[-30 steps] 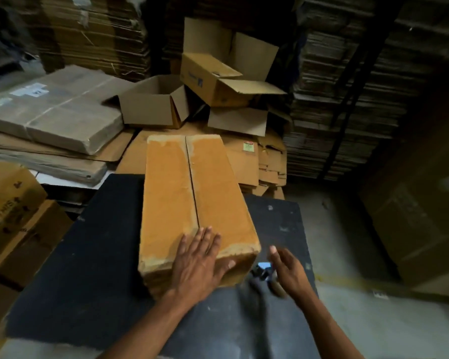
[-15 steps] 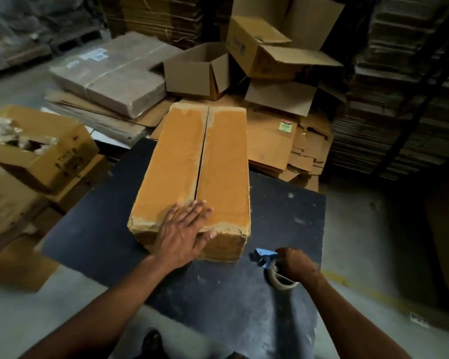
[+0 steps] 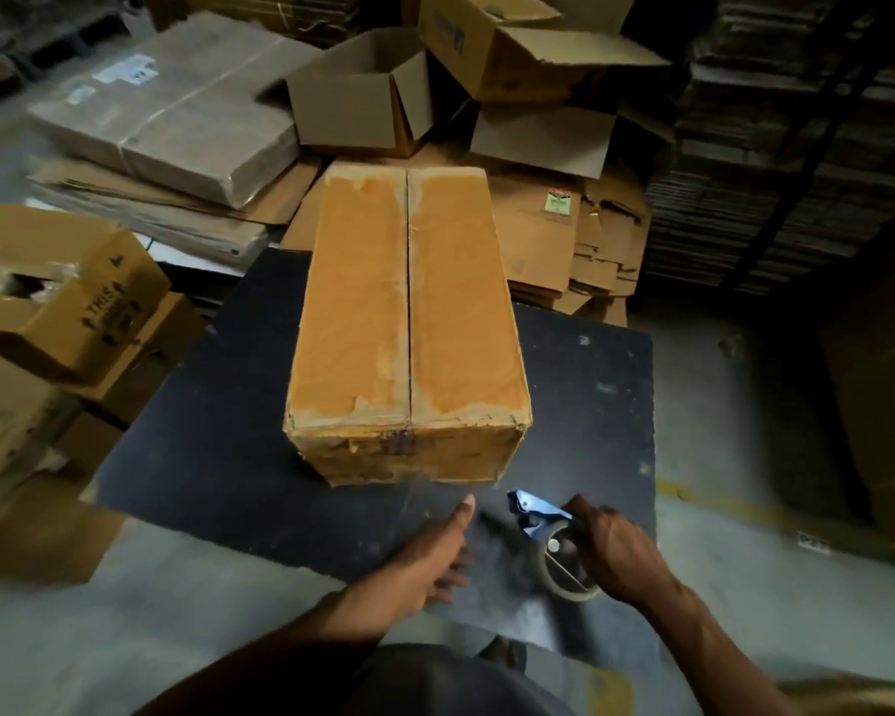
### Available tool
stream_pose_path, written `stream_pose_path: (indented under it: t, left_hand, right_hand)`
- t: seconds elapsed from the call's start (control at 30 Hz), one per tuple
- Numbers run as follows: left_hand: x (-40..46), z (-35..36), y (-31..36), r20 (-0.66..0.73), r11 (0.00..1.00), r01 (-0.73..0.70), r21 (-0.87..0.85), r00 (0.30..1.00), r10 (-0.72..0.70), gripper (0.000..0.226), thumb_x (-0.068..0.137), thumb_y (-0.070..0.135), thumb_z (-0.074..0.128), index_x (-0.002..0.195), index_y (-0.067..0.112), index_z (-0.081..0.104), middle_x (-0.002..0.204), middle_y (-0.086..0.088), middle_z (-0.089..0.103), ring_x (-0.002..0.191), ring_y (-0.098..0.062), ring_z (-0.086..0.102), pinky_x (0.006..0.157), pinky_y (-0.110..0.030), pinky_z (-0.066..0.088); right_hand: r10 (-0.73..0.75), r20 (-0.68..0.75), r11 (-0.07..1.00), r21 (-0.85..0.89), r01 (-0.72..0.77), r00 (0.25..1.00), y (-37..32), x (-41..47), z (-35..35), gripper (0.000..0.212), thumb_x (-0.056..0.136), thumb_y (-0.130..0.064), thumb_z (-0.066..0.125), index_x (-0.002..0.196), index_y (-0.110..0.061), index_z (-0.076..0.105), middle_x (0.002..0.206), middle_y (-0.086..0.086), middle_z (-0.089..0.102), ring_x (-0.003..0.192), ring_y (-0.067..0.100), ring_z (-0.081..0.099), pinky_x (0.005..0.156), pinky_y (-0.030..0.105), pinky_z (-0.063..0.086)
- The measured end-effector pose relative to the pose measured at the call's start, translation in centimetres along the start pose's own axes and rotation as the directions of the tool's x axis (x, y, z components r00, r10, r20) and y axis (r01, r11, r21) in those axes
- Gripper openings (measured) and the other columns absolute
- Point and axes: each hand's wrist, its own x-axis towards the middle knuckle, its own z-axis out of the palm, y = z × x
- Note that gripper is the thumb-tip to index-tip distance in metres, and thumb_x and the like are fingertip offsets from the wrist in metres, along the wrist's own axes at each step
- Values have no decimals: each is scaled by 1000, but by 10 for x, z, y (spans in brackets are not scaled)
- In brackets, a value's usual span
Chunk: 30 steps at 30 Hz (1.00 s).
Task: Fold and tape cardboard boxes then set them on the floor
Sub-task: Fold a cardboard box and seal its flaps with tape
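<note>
A long orange-brown cardboard box (image 3: 409,323) lies on the black table (image 3: 218,457), its two top flaps meeting along a bare centre seam. My right hand (image 3: 616,550) grips a tape dispenser (image 3: 554,540) with a blue blade guard, just off the box's near right corner. My left hand (image 3: 430,555) hovers over the table's near edge, left of the dispenser and clear of the box. Its thumb sticks up and its fingers curl toward the dispenser. Blur hides whether they hold anything.
Open cardboard boxes (image 3: 363,95) and flattened stacks (image 3: 171,111) pile up behind the table. More cartons (image 3: 68,297) stand at the left. Tall stacks of flat cardboard (image 3: 776,147) fill the right. Grey concrete floor (image 3: 734,457) shows right of the table.
My left hand has lifted off the box's near end and drawn back toward the dispenser. My right hand closed on the dispenser and raised it slightly.
</note>
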Motion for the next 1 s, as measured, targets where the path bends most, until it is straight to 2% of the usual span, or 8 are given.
stream_pose_path:
  t: [0.07, 0.13, 0.37, 0.6, 0.67, 0.77, 0.9, 1.0]
  left_hand:
    - [-4, -7, -2, 135, 965, 153, -211, 983, -126, 92, 86, 88, 35, 108, 7, 72, 103, -12, 78, 96, -29, 74, 71, -34, 55]
    - [-14, -17, 4, 203, 929, 168, -330, 974, -104, 95, 87, 88, 32, 113, 6, 73, 102, -14, 79, 98, -31, 75, 72, -37, 57]
    - [-69, -79, 19, 176, 891, -49, -452, 974, 143, 71, 91, 71, 50, 120, 10, 72, 108, -14, 78, 101, -33, 73, 84, -41, 53]
    - [-96, -141, 22, -33, 621, -137, -771, 984, 176, 31, 101, 38, 56, 101, 13, 73, 77, -7, 71, 61, -19, 66, 61, -31, 45]
    - [-97, -157, 24, -184, 632, -262, -730, 965, 188, 24, 105, 21, 52, 94, 12, 71, 70, -4, 72, 56, -16, 67, 57, -30, 49]
    - [-94, -183, 26, -433, 648, -465, -604, 873, 223, 24, 105, 23, 60, 90, 10, 74, 74, -4, 77, 65, -16, 74, 55, -28, 59]
    - [-80, -195, 24, -450, 684, -458, -568, 869, 208, 29, 106, 28, 59, 91, 7, 72, 77, -7, 78, 64, -19, 75, 59, -30, 60]
    - [-68, -207, 17, -511, 668, -458, -586, 849, 133, 28, 105, 31, 61, 92, 8, 70, 78, -6, 77, 70, -22, 75, 68, -35, 60]
  right_hand:
    - [-61, -66, 998, 14, 62, 996, -26, -14, -3, 24, 95, -33, 61, 118, -28, 56, 102, 0, 64, 89, 24, 65, 70, 36, 51]
    - [-140, -109, 989, 27, 144, 984, -53, -23, -9, 33, 87, -35, 69, 115, -28, 55, 106, -4, 62, 89, 20, 62, 67, 34, 51]
    - [-320, -104, 941, -150, 303, 942, -124, -35, -58, 82, 72, -36, 72, 144, -41, 33, 125, -7, 45, 81, 27, 62, 57, 36, 50]
    - [-607, -164, 794, -82, 603, 777, -222, -9, -112, 83, 81, -44, 79, 151, -39, 36, 126, -10, 46, 98, 16, 59, 69, 33, 57]
    - [-665, -112, 746, -155, 648, 739, -242, 5, -122, 78, 85, -48, 76, 152, -44, 36, 133, -10, 46, 103, 17, 61, 74, 36, 58]
    - [-707, 24, 662, -328, 674, 707, -256, 20, -134, 68, 93, -48, 66, 153, -53, 34, 148, -7, 45, 112, 20, 62, 82, 40, 58]
    - [-675, 116, 639, -402, 655, 729, -245, 32, -148, 69, 98, -48, 61, 153, -63, 20, 145, -5, 47, 119, 18, 57, 86, 36, 57]
    - [-639, 120, 682, -368, 632, 759, -225, 34, -156, 63, 98, -49, 61, 150, -64, 28, 131, -8, 53, 107, 13, 58, 79, 35, 57]
